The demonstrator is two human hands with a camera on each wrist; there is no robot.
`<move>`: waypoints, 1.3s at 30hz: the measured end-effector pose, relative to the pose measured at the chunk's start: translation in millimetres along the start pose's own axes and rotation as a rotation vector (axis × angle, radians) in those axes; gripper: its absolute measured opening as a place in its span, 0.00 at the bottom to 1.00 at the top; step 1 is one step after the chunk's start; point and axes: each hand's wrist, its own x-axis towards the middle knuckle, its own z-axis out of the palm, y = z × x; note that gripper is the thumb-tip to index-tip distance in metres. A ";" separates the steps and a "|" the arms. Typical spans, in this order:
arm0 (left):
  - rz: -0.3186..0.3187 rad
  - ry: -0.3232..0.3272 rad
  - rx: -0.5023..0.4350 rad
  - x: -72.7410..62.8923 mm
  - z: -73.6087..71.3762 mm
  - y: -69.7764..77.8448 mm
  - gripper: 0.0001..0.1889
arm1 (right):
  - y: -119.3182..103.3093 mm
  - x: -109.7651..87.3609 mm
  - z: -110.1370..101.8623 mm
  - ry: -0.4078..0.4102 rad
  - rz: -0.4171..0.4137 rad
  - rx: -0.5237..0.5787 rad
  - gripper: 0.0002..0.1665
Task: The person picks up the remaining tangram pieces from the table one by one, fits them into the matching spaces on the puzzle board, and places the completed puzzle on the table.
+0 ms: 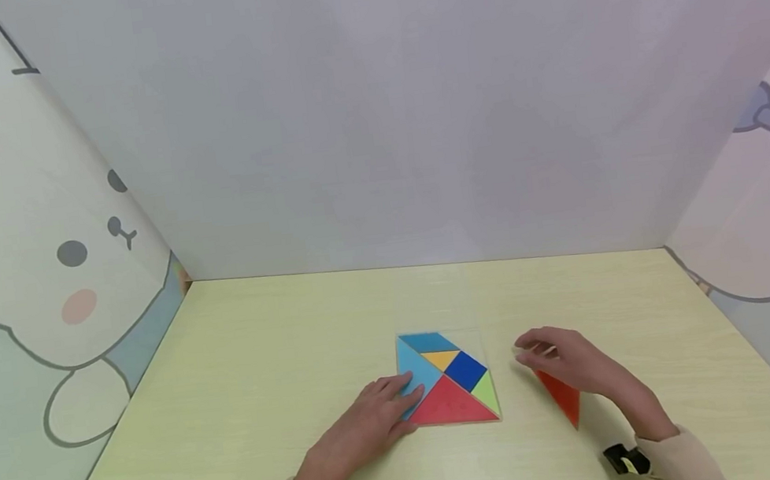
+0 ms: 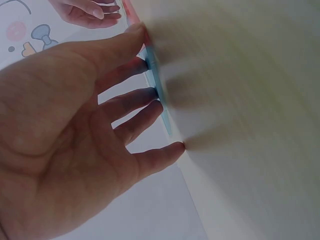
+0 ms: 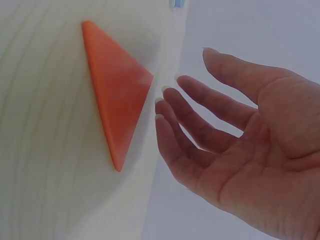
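In the head view, tangram pieces lie in a clear square tray [image 1: 471, 339]: a light blue triangle [image 1: 415, 365], a red triangle [image 1: 450, 407], a dark blue square [image 1: 467, 372], a yellow triangle [image 1: 440, 359], a blue parallelogram [image 1: 432, 341] and a green triangle [image 1: 486, 393]. My left hand [image 1: 367, 426] rests at the tray's left side, fingers spread, fingertips touching the light blue triangle and the tray's edge. An orange-red triangle [image 3: 117, 95] lies flat on the table, right of the tray. Over it hovers my right hand [image 1: 577, 361], fingers loosely bent, nothing between them.
The pale wooden table [image 1: 262, 349] runs back to a plain light wall [image 1: 378, 114]. Side panels with cartoon prints, the left panel [image 1: 19, 218] and the right panel [image 1: 748, 230], flank it. Faint clear plastic [image 1: 434, 294] lies behind the tray.
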 end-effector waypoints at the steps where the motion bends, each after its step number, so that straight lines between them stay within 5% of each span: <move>1: -0.003 -0.005 -0.003 -0.1 -0.3 0.2 0.29 | 0.0 -0.9 -0.4 -0.002 0.003 0.000 0.14; 22: -0.038 -0.029 0.000 1.3 0.8 0.5 0.30 | 2.6 -19.3 -6.8 -0.031 0.082 -0.035 0.15; 39: -0.035 -0.027 0.001 1.6 0.8 0.0 0.30 | 1.0 -31.7 -9.2 -0.044 0.234 -0.078 0.20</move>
